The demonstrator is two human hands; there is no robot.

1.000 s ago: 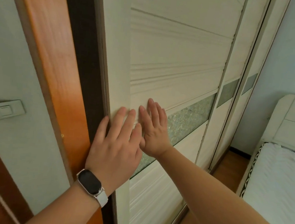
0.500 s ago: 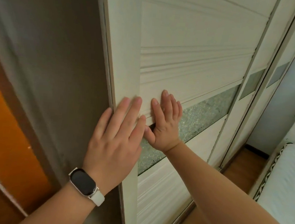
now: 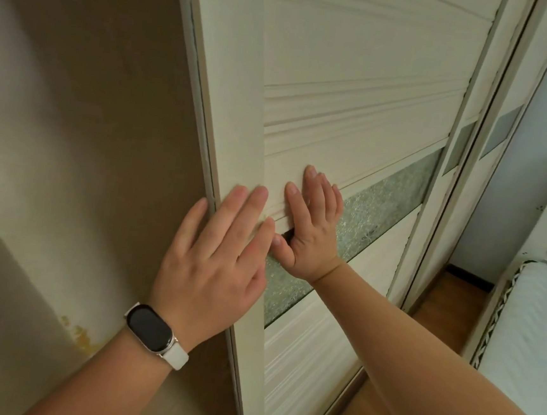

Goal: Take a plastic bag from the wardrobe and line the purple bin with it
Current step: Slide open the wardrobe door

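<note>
A cream sliding wardrobe door [image 3: 360, 66] with ribbed bands and a frosted glass strip [image 3: 385, 200] fills the middle of the head view. My left hand [image 3: 215, 255], with a watch on its wrist, lies flat on the door's left stile, fingers spread. Just to its right, my right hand [image 3: 313, 224] presses flat on the door panel above the glass strip. Neither hand holds anything. Left of the door edge is a dim brown surface [image 3: 71, 156]; no plastic bag or purple bin is in sight.
More wardrobe door panels [image 3: 504, 128] run back on the right. A white bed with a patterned edge [image 3: 532, 329] stands at the far right, with a narrow strip of wooden floor [image 3: 449, 299] between it and the wardrobe.
The door has slid right under both hands. The orange door frame and light switch at the left are gone from view, replaced by the brown surface beside the door edge.
</note>
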